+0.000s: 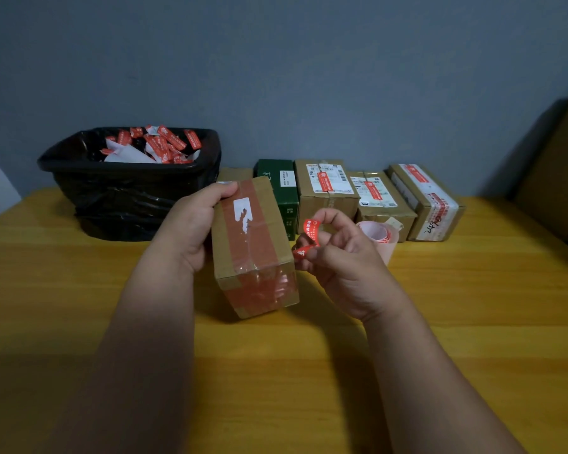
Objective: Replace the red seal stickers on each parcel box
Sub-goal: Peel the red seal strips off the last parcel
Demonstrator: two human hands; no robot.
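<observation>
The wooden bench (79, 306) carries everything. Toward its far left corner sits a bin lined with a black bag (128, 188), heaped with discarded red stickers and white backing. Along the far edge runs a row of parcel boxes (368, 194), several bearing red seals, with a green box (281, 191) among them. Just in front of that row lies a pale pink strip of sticker backing (384, 235).

Nearer the middle, the left hand (191, 224) grips a brown taped box (253, 247) by its far left corner, tilted up off the bench. A torn white residue patch (243, 213) marks its top face.

The right hand (335, 257) pinches a crumpled red seal sticker (307, 239) between thumb and fingertips, just beside the box's right edge.

This looks like the old seal, already off. It probably belongs in the bin. A fresh seal would do best laid flat over the residue, pressed from one end to avoid wrinkles, with the box held steady.
</observation>
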